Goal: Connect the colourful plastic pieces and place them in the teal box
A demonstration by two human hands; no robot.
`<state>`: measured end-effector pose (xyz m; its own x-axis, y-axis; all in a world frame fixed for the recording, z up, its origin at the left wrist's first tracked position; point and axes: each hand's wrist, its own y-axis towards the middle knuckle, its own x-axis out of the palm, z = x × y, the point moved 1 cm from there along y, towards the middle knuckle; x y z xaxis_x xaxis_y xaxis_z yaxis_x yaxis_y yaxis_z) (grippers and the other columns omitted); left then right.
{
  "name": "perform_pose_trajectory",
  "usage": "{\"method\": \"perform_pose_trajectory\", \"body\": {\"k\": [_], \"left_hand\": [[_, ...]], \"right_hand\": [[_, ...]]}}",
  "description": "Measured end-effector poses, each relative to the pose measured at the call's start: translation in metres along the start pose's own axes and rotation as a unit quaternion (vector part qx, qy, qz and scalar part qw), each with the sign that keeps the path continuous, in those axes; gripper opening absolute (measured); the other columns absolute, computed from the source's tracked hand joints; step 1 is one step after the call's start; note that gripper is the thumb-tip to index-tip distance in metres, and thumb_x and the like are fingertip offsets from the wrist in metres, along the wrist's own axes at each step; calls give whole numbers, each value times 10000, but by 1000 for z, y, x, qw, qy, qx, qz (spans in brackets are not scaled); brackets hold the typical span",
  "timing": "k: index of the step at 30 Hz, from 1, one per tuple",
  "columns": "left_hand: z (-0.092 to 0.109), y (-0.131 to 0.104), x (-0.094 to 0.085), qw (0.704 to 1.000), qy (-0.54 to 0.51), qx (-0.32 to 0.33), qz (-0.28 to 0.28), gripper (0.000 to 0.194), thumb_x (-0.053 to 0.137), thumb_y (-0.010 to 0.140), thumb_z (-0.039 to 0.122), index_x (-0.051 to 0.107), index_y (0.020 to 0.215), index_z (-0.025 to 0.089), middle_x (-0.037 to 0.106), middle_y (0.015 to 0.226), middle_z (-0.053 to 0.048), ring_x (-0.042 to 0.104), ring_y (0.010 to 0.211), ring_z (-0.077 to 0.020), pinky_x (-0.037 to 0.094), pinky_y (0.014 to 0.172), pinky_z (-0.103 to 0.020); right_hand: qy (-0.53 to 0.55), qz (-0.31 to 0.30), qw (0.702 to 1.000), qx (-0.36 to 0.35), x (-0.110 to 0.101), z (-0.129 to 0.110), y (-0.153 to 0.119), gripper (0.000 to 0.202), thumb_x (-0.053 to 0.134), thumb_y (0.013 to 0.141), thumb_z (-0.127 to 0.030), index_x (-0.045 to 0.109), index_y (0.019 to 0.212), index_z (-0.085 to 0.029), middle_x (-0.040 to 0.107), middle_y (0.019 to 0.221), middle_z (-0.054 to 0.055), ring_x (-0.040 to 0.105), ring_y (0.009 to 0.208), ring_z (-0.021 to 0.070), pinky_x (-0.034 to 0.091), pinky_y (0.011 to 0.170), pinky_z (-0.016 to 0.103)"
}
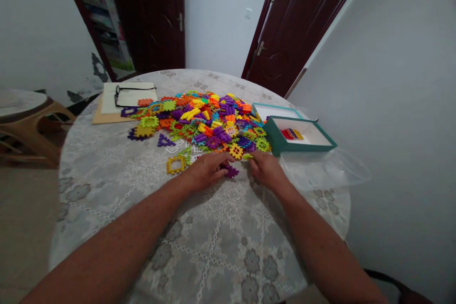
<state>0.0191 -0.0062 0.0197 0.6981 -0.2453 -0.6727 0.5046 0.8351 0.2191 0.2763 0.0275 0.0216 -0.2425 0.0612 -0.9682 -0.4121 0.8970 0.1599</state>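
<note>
My left hand (210,169) is closed on a purple toothed plastic building piece (232,171), just above the tablecloth. In my right hand (266,167) the fingertips pinch a small yellow-green building piece (247,156), at the near edge of the heap. The heap of coloured plastic building pieces (213,123) lies right beyond both hands, with toothed squares, triangles and ribbed connectors mixed together. A yellow square frame piece (175,165) rests flat to the left of my left hand. A purple triangle piece (165,140) lies farther left.
A green open box (302,147) holding a few red, purple and yellow pieces (292,134) stands right of the heap. Its neighbours are a light-blue-edged box part (278,110) and a clear plastic bag (320,171). Eyeglasses (117,97) lie on papers (107,102) at the back left.
</note>
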Motion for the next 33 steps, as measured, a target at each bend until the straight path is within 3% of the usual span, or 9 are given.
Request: {"method": "perform_pose_trajectory", "body": {"k": [3, 5, 9, 14, 21, 24, 27, 30, 33], "left_hand": [[-3, 1, -3, 1000, 24, 3, 3, 236, 663, 940, 190, 681, 1162, 267, 742, 1050, -46, 659, 951, -212, 473, 875, -351], [-3, 1, -4, 1000, 28, 4, -3, 172, 662, 943, 195, 680, 1103, 255, 721, 995, -35, 642, 905, -204, 461, 844, -342], [-2, 1, -3, 999, 32, 28, 12, 116, 662, 944, 203, 677, 1056, 229, 676, 1012, -47, 616, 917, -206, 455, 835, -341], [-4, 1, -2, 999, 13, 39, 14, 316, 657, 935, 202, 659, 1247, 258, 671, 1098, -57, 614, 961, -219, 468, 873, -364], [-3, 0, -5, 998, 51, 29, 8, 113, 653, 932, 193, 669, 1036, 233, 655, 942, -22, 590, 866, -197, 419, 799, -334], [1, 0, -5, 998, 61, 20, 3, 27, 660, 934, 211, 641, 953, 216, 639, 893, -15, 562, 818, -187, 392, 756, -317], [4, 0, -4, 998, 66, 15, -5, 68, 662, 952, 255, 624, 915, 212, 637, 881, -20, 549, 792, -185, 381, 736, -317], [7, 0, -4, 997, 73, 1, -12, 47, 661, 948, 250, 630, 930, 220, 647, 879, -22, 551, 792, -188, 379, 735, -319], [7, 0, -4, 997, 74, -8, -19, 41, 659, 953, 261, 644, 970, 228, 663, 898, -29, 563, 809, -196, 383, 739, -322]], "right_hand": [[72, 59, 996, -5, -8, 0, -2, 172, 536, 1020, -217, 706, 1020, -187, 743, 997, 88, 663, 947, 218, 462, 855, 298], [126, 66, 990, -16, -10, -8, -5, 135, 580, 1005, -232, 705, 1046, -200, 745, 984, 65, 661, 924, 208, 459, 838, 294], [174, -5, 982, -72, -8, -32, -10, 120, 588, 959, -155, 701, 979, -190, 735, 968, 67, 646, 901, 206, 455, 821, 304], [230, -64, 961, -138, -12, -47, -14, 364, 540, 794, -5, 707, 1055, -197, 746, 1073, 73, 664, 1009, 225, 488, 894, 324], [339, -66, 934, -89, -3, -34, -12, 516, 524, 829, -16, 685, 1262, -247, 776, 1116, 32, 705, 991, 195, 541, 901, 325], [293, 21, 953, -78, 8, -23, -7, 476, 502, 857, -15, 689, 1240, -229, 755, 1159, 73, 696, 1069, 215, 548, 983, 379], [186, 91, 974, -95, 18, -17, -1, 378, 536, 941, -94, 673, 1277, -198, 667, 1337, 143, 625, 1256, 262, 512, 1100, 442], [109, 82, 987, -83, 24, -19, 4, 355, 609, 993, -225, 635, 1347, -199, 580, 1447, 161, 598, 1296, 281, 533, 1086, 442], [65, 70, 994, -50, 27, -25, 8, 270, 636, 993, -266, 656, 1257, -212, 568, 1440, 146, 622, 1235, 275, 558, 1035, 417]]}}
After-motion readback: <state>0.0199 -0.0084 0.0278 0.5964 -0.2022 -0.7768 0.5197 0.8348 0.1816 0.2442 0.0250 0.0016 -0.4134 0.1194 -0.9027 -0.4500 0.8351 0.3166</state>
